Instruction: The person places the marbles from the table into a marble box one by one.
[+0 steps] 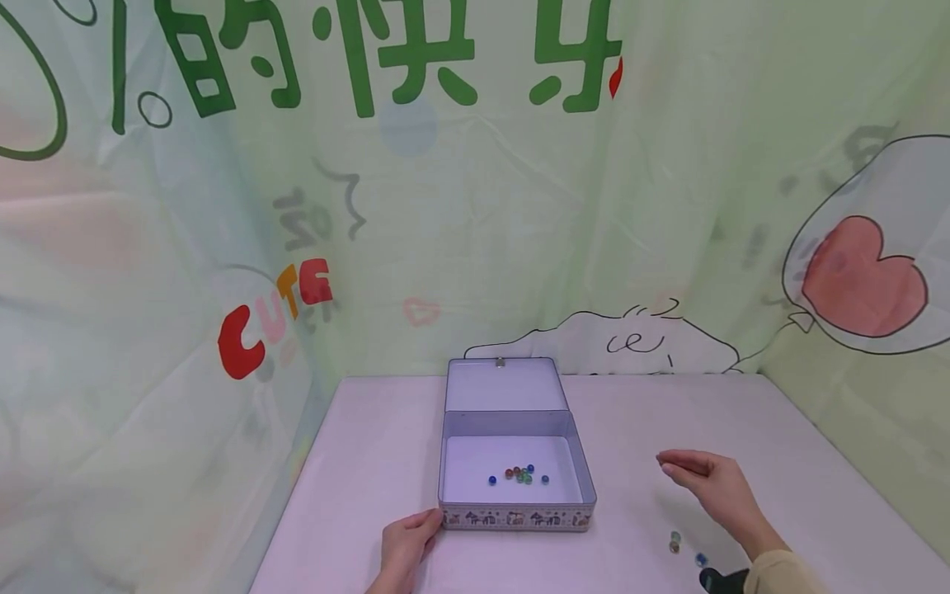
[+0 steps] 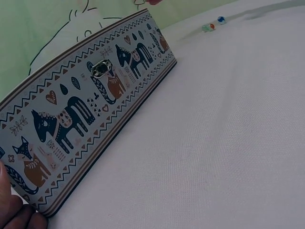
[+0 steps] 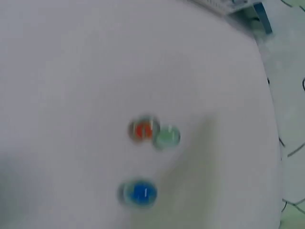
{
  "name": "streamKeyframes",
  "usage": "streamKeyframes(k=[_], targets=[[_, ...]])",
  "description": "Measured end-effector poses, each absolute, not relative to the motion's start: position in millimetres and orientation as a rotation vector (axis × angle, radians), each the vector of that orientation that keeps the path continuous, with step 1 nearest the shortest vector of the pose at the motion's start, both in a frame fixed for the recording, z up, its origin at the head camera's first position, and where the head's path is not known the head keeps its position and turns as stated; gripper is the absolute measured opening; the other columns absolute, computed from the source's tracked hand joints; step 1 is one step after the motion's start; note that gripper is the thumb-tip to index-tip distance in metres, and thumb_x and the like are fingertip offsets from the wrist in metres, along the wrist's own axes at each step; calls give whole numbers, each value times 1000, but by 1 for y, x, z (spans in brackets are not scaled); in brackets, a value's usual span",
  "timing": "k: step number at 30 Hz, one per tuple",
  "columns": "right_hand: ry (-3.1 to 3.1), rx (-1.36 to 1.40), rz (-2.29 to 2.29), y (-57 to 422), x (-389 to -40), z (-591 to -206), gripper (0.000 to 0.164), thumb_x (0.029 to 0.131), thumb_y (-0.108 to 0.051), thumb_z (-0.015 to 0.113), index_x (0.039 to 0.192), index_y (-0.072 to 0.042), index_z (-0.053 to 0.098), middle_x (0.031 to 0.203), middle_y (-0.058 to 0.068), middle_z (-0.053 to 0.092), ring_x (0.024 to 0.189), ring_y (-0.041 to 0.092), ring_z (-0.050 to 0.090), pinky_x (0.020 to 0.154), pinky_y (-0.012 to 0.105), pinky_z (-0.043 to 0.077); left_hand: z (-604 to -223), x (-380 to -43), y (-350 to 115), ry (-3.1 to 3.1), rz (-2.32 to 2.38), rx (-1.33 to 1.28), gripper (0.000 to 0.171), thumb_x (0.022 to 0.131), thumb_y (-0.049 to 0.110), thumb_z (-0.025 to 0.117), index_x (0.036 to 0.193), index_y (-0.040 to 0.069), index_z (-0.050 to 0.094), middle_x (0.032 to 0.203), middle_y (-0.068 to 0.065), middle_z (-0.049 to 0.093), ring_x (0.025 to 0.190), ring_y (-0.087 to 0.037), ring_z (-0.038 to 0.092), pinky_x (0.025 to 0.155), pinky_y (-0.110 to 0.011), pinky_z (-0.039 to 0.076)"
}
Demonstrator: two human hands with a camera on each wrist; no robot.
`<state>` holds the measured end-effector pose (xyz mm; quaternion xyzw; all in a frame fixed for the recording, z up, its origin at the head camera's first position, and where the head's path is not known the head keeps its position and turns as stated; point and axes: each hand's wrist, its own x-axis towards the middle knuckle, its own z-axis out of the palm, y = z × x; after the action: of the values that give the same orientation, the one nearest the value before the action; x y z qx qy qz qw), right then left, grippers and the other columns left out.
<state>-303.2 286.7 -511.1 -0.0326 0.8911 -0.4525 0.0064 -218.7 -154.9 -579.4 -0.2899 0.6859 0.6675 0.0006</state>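
A hinged tin box with animal drawings on its front stands with its lid raised. Inside lie several glass marbles, blue, green and reddish. My left hand grips the box's front left corner, thumb against the printed front in the left wrist view. To the right of the box, my right hand is held above the table, thumb and fingers pinched on a small dark marble, mostly hidden by the fingertips. Below that hand lie a green marble, an orange-red marble and a blue marble.
A white cloth covers the table. Printed curtains hang behind the table and along both sides. A metal clasp sticks out from the box's front. Beside the right wrist is a black strap end.
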Motion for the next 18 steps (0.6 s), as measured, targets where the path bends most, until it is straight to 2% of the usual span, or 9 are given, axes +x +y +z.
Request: streamKeyframes(k=[6, 12, 15, 18], targets=[[2785, -44, -1356, 312, -294, -512, 39, 98, -21, 71, 128, 4, 67, 120, 18, 75, 85, -15, 63, 77, 18, 64, -583, -221, -155, 2127, 2096, -926, 29, 91, 15, 78, 112, -4, 73, 122, -26, 71, 117, -40, 69, 90, -39, 66], [2758, -9, -1360, 321, -290, -531, 39, 97, -22, 72, 125, 4, 68, 117, 16, 76, 86, -13, 65, 77, 16, 63, -586, -222, -156, 2127, 2092, -929, 30, 91, 16, 78, 112, -4, 73, 122, -27, 71, 117, -40, 69, 90, -38, 66], [2752, 6, -1342, 321, -287, -541, 37, 96, -21, 73, 123, 3, 70, 116, 16, 77, 89, -7, 69, 79, 20, 65, -586, -222, -156, 2123, 2086, -935, 29, 91, 16, 78, 112, -4, 73, 122, -26, 71, 117, -40, 69, 89, -38, 66], [2721, 41, -1311, 320, -283, -550, 34, 94, -19, 74, 120, 3, 71, 114, 17, 77, 94, 7, 73, 80, 27, 66, -584, -222, -156, 2119, 2075, -941, 29, 91, 17, 78, 112, -3, 73, 121, -25, 71, 116, -39, 69, 88, -37, 66]])
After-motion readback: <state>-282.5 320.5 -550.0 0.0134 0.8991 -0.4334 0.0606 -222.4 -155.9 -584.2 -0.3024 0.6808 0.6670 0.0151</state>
